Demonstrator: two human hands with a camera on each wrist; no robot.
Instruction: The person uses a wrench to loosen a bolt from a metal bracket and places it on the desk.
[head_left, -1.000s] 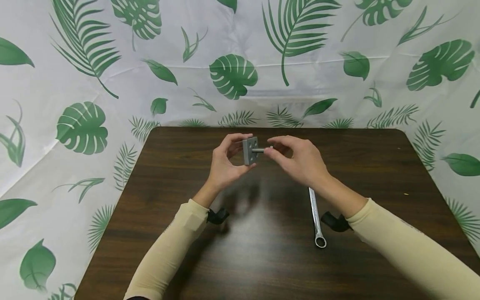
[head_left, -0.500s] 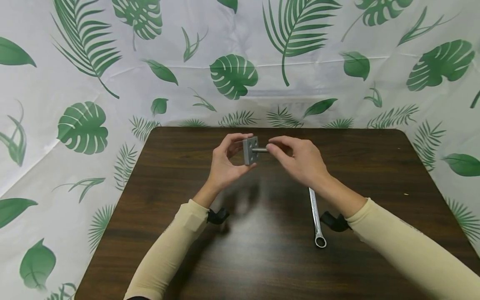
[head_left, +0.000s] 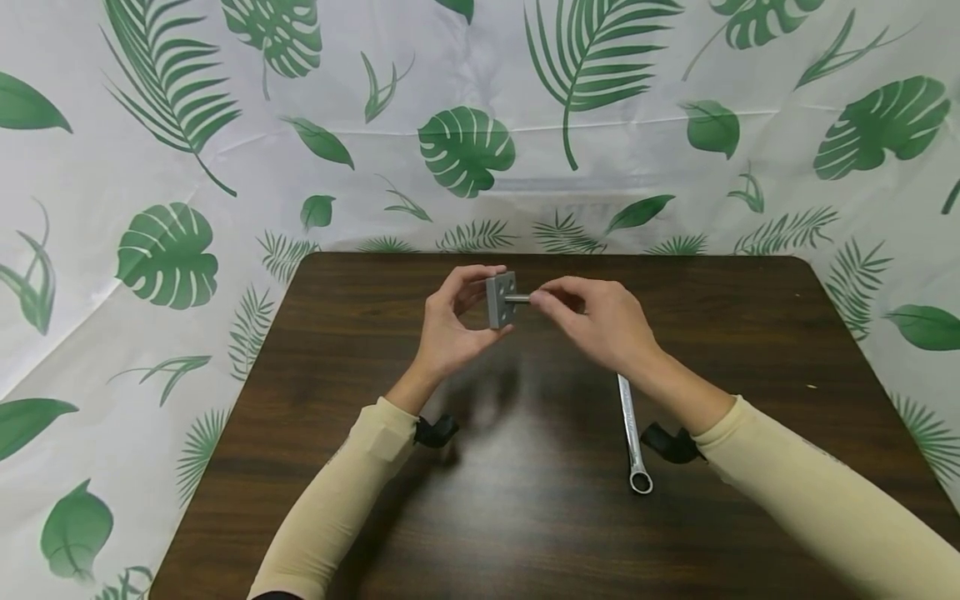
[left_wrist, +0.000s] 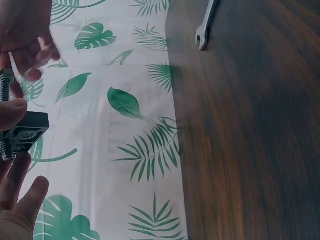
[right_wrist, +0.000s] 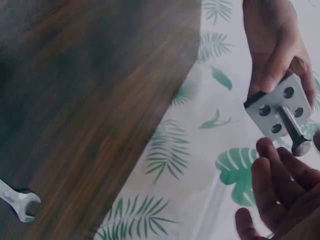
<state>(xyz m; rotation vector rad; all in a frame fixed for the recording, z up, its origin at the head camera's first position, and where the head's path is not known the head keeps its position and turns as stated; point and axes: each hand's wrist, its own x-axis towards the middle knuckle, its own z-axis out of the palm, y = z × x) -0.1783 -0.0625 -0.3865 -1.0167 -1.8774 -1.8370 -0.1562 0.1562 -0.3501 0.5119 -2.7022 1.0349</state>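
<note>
My left hand (head_left: 453,325) holds a grey square plate (head_left: 497,300) by its edges, above the table. Several round holes show in the plate in the right wrist view. A metal bolt (right_wrist: 292,125) passes through its middle, with the head (right_wrist: 301,147) toward my right hand. Threads of the bolt (left_wrist: 7,150) stick out on the plate's other side in the left wrist view. My right hand (head_left: 600,321) has thumb and fingers at the bolt's head end and pinches it, the fingertips partly hidden in the head view.
A combination wrench (head_left: 632,437) lies on the dark wooden table (head_left: 510,517), below my right forearm. Black wrist mounts (head_left: 437,432) stick out from both sleeves. A leaf-patterned sheet (head_left: 375,183) hangs behind the table. A tiny yellowish speck (head_left: 812,386) lies at the right.
My right thumb and fingers have shifted slightly around the bolt's head end, first back from it, then toward it. The left hand and plate stay nearly still; the wrench has not moved.
</note>
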